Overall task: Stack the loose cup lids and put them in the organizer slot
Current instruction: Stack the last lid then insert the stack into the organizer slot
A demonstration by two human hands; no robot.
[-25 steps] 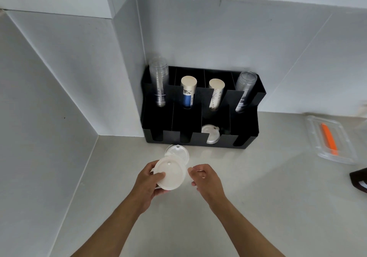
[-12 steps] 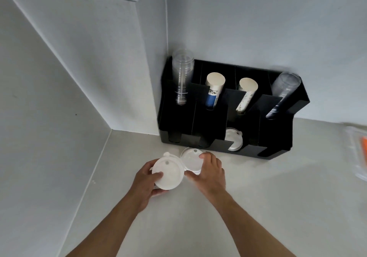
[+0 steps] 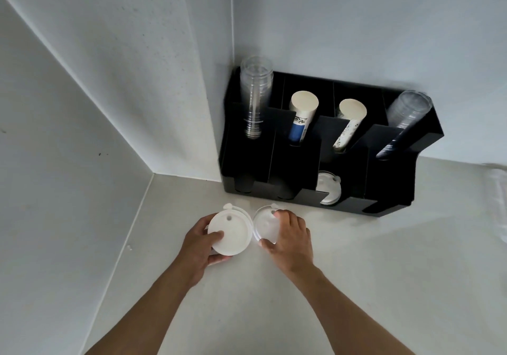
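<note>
I see my left hand (image 3: 199, 245) closed on a stack of white cup lids (image 3: 230, 232), thumb on the top face, fingers under the near edge. Just right of it, my right hand (image 3: 292, 240) rests fingers spread over a single loose lid (image 3: 264, 225) lying flat on the counter (image 3: 384, 272), the two lids' rims almost touching. Beyond both hands stands the black organizer (image 3: 395, 187), with more lids (image 3: 327, 188) in its third front slot.

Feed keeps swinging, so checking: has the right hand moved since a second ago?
Yes. The right hand went forward toward the black organizer, onto the loose lid lying on the counter before it.
</note>
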